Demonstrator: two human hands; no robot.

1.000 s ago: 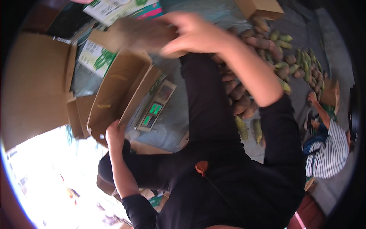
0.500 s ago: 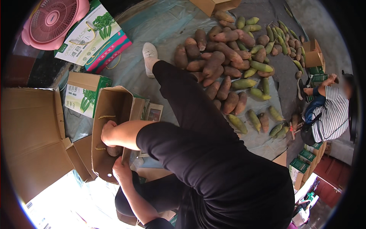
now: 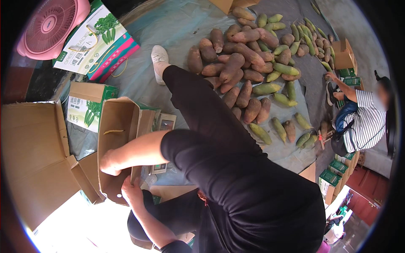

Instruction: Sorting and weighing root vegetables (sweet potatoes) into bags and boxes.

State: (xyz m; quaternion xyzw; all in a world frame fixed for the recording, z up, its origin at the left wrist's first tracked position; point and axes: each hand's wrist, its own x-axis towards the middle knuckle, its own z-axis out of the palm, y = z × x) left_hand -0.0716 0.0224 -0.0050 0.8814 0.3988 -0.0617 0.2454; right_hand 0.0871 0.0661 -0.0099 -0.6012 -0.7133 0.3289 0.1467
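An open cardboard box stands tilted in front of me, with a yellow cord handle on its inner wall. My right hand reaches down inside it, wrist bent. Its fingers are mostly hidden, and I cannot make out whether they hold anything. At the box's near edge, my left hand is closed on the cardboard rim. Any contents at the bottom of the box are hidden by my right hand and the wall.
Large reddish-brown root vegetables and green radishes lie piled on plastic sheeting. Printed carton, gift bags and pink fan stand left. A large open carton is beside the box. A person in stripes sits right.
My right hand has moved left and lower into the box. The brown root vegetable visible under it before is now out of sight. My left hand stays on the box's edge.
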